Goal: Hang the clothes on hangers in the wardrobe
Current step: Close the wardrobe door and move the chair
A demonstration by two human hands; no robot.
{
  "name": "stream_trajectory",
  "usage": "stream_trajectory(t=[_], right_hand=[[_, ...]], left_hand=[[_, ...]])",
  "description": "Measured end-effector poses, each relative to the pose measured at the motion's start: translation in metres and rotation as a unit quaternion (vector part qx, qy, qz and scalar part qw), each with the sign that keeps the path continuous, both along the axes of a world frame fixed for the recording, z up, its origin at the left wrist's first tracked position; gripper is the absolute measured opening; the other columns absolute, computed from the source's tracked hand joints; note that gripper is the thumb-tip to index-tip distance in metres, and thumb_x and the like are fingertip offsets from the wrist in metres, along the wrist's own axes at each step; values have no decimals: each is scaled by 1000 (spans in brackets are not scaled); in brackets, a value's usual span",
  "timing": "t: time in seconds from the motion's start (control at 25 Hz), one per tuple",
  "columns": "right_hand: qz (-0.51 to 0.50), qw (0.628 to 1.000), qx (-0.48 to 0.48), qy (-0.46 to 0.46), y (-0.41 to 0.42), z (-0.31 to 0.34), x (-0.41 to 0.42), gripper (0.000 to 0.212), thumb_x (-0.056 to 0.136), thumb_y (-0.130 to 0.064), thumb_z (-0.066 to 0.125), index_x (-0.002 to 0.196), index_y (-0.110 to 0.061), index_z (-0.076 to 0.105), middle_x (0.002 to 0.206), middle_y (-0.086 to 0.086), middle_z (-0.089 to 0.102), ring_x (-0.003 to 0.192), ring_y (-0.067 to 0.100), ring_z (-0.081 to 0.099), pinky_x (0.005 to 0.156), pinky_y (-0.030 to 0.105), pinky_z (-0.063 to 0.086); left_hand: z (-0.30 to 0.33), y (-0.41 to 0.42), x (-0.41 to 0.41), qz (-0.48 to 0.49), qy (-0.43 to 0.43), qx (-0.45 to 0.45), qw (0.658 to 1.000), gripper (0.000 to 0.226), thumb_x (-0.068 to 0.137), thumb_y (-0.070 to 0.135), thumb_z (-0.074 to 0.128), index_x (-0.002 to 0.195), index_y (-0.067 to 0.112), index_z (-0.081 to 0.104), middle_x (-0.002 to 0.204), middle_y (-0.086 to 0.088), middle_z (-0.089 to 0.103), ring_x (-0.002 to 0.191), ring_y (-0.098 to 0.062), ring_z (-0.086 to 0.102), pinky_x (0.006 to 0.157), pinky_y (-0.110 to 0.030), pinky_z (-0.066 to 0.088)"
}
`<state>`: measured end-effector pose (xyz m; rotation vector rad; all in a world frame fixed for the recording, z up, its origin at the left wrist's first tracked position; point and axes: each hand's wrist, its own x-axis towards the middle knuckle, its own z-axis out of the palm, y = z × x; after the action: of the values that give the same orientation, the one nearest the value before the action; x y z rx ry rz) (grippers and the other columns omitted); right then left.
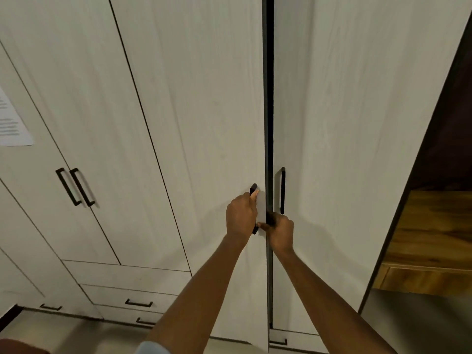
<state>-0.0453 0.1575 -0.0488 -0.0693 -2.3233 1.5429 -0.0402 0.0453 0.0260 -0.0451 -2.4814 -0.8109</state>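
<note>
Two hands at the middle seam of the wardrobe [204,98], both on the left door. Left hand [241,215] wrapped round the dark handle [254,190], fingers curled tight on the bar. Right hand [281,232] hooked over the door's free edge [261,210], fingertips tucked behind it and out of sight. Door just cracked, dark gap [268,123] showing beside the right door [357,149], whose own handle [282,190] hangs untouched. Likely the opening step, well before any hanging. Next: swing the left door wide, probably the right as well, to reach the rail. No clothes or hangers anywhere in view; presumably behind or inside. Interior wholly hidden by the doors. Printed sheet [12,121] on the far-left door too blurred to read. Pale sleeve or cloth at the bottom edge [150,348] cut off, impossible to identify.
</note>
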Motion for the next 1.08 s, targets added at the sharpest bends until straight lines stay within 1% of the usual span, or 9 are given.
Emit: stream_trajectory(t=[0.16, 0.2, 0.32, 0.4, 0.44, 0.52, 0.6, 0.92, 1.08], right_hand=[[-89, 962, 259, -9, -11, 1, -10, 7, 91, -13, 75, 94, -7, 76, 85, 10, 75, 71, 26, 71, 61, 26, 45], [-86, 955, 283, -11, -15, 3, -13, 6, 85, -8, 80, 89, -6, 75, 78, 10, 73, 63, 26, 70, 57, 25, 41], [-94, 956, 276, 30, -22, 1, -29, 36, 52, 7, 94, 56, -9, 62, 47, 3, 56, 34, 17, 54, 43, 17, 29], [-90, 955, 283, 1, -23, -7, -39, 37, 55, 6, 94, 55, -11, 61, 49, 1, 56, 36, 14, 54, 41, 17, 32], [-85, 951, 296, -26, -23, -8, -40, 29, 66, 2, 91, 64, -11, 65, 56, 2, 62, 44, 15, 61, 43, 21, 41], [-76, 947, 309, -43, -19, -18, -49, 3, 93, -7, 73, 91, -7, 71, 81, 6, 72, 70, 20, 71, 65, 30, 57], [-73, 954, 289, -40, -16, -16, -58, 11, 102, -11, 60, 104, -6, 70, 94, 9, 72, 83, 22, 70, 80, 31, 58], [-86, 962, 258, -34, -8, -24, -90, 6, 99, -11, 66, 98, -8, 71, 88, 6, 71, 70, 13, 57, 72, 22, 49], [-75, 962, 261, -32, -6, -25, -97, 9, 100, -12, 64, 103, -10, 72, 92, 7, 73, 76, 19, 69, 78, 29, 59]], left_hand=[[8, 10, -30, 13, -21, -78, 997, 54, 109, 45, 29, 102, 10, 69, 89, -6, 74, 78, -21, 71, 74, -32, 60], [9, 12, -37, 5, -22, -76, 997, 54, 109, 44, 30, 100, 9, 70, 87, -7, 74, 77, -22, 71, 72, -33, 60], [10, 17, -51, -17, -16, -77, 997, 51, 110, 40, 33, 96, 7, 70, 83, -9, 73, 75, -24, 71, 68, -33, 57], [11, 17, -59, -19, -22, -94, 995, 52, 110, 40, 32, 97, 7, 70, 84, -9, 73, 76, -23, 71, 68, -32, 57], [12, 17, -63, -21, -27, -106, 994, 53, 110, 41, 31, 97, 8, 70, 85, -8, 74, 76, -22, 72, 67, -30, 57], [13, 20, -70, -25, -25, -130, 991, 55, 110, 43, 31, 92, 8, 69, 82, -8, 73, 74, -21, 71, 60, -27, 50], [16, 21, -79, -27, -23, -137, 990, 55, 110, 43, 31, 90, 8, 68, 80, -7, 72, 72, -21, 70, 58, -26, 43], [12, 26, -102, -31, -26, -103, 994, 57, 109, 47, 31, 80, 11, 65, 66, -1, 61, 57, -13, 55, 55, -25, 45], [8, 26, -111, -33, -33, -72, 996, 58, 108, 48, 33, 77, 11, 65, 66, -3, 64, 57, -15, 60, 59, -27, 54]])
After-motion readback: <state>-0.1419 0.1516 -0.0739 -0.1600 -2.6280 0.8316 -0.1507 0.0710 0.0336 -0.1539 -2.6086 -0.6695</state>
